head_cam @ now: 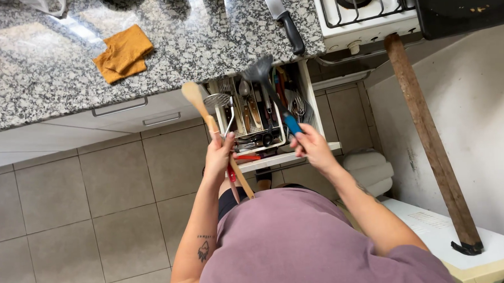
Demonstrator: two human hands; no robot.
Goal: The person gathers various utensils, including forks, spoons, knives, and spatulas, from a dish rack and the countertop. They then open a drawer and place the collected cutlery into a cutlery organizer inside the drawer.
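**Utensils in both hands over an open drawer**

Lowest in the frame is the person's purple shirt, with both arms reaching up toward the middle of the picture; the left hand (219,157) is closed around a bundle of handles, a wooden spoon (195,95) rising up-left with a wire skimmer (217,100) just beside it (a red handle shows below the fist); the right hand (312,148) is wrapped around the blue grip of a grey slotted spatula (261,71), whose head tilts up-left over the drawer. Judging by this, several long tools are already out and held, while most of the contents remain inside; which way the tools are travelling cannot be told.

Just beyond the hands, at centre frame, the open drawer (312,97) holds a white cutlery tray (222,123) packed with metal cutlery, with a whisk and other loose tools to its right. Above that runs the speckled granite desk (37,71); a black-handled knife (284,19) lies at top centre, an orange cloth (124,53) at upper left, a white stove (370,14) at upper right.
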